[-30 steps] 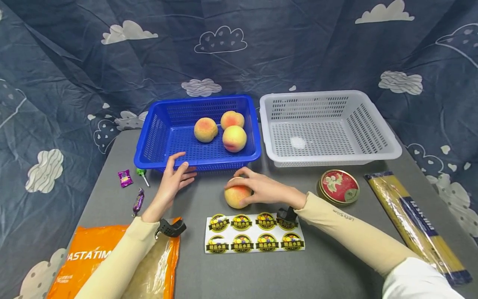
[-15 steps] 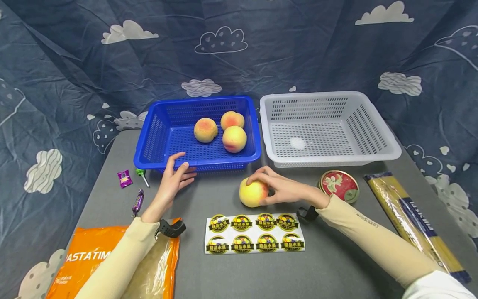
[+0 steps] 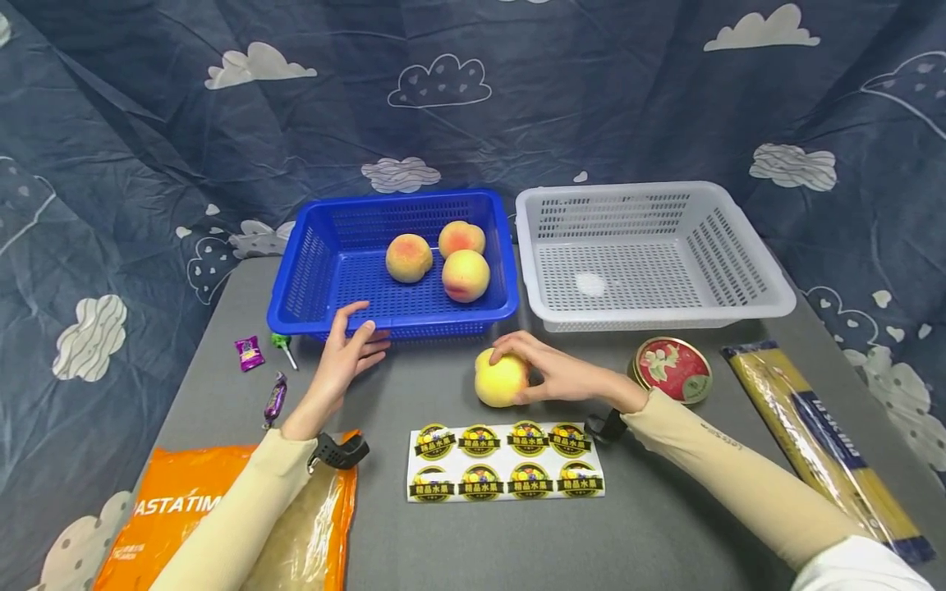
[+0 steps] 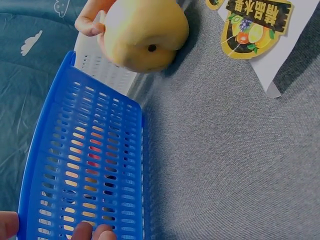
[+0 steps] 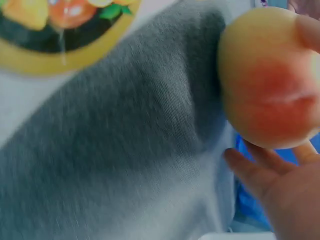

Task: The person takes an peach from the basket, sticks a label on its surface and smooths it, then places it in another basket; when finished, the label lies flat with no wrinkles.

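Observation:
My right hand (image 3: 556, 371) grips a yellow-and-red peach (image 3: 499, 379) from its right side, fingers over the top and thumb low, in front of the baskets. In the right wrist view the peach (image 5: 272, 80) shows its red blush, while in the left wrist view a dark stem hollow faces out on the peach (image 4: 147, 37). My left hand (image 3: 346, 361) is at the front rim of the blue basket (image 3: 392, 322), fingers loosely extended and holding nothing. Just below the peach lies a white sheet of round fruit stickers (image 3: 506, 462).
Inside the blue basket lie three peaches (image 3: 466, 276). A white basket (image 3: 658, 316) stands to its right. A red round tin (image 3: 672, 371) and a spaghetti pack (image 3: 828, 447) lie at right. On the left are wrapped candies (image 3: 249, 353), a lollipop (image 3: 284, 346) and an orange pasta bag (image 3: 185, 484).
My right hand has moved the peach a little to the right and turned it, so a yellower side faces the head view. My left hand stays put.

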{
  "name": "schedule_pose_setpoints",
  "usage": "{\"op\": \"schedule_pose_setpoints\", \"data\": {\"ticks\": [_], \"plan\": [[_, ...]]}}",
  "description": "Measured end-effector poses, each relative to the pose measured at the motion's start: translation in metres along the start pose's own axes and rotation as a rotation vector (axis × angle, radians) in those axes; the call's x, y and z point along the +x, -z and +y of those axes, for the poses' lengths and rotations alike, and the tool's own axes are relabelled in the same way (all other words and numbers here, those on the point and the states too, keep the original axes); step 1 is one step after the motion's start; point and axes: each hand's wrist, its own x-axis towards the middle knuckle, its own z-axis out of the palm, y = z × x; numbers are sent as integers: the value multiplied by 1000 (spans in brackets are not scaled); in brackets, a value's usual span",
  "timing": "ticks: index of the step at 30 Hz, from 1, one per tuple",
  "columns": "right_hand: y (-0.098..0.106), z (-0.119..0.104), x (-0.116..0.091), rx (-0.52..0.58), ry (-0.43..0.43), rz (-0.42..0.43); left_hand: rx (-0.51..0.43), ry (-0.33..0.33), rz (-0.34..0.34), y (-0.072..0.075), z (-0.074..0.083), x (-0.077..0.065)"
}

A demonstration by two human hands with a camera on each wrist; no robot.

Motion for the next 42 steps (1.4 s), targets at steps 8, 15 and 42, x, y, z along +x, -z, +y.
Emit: {"op": "schedule_pose_setpoints", "data": {"ticks": [8, 15, 42], "plan": [[3, -1, -9, -27, -30, -21, 21, 2, -1, -1, 4, -2], [9, -13, -19, -21, -57, 78, 128, -23, -131, -7, 10, -12], [-25, -32, -82, -425, -221, -106, 1405, -821, -726, -126, -42, -92]]}}
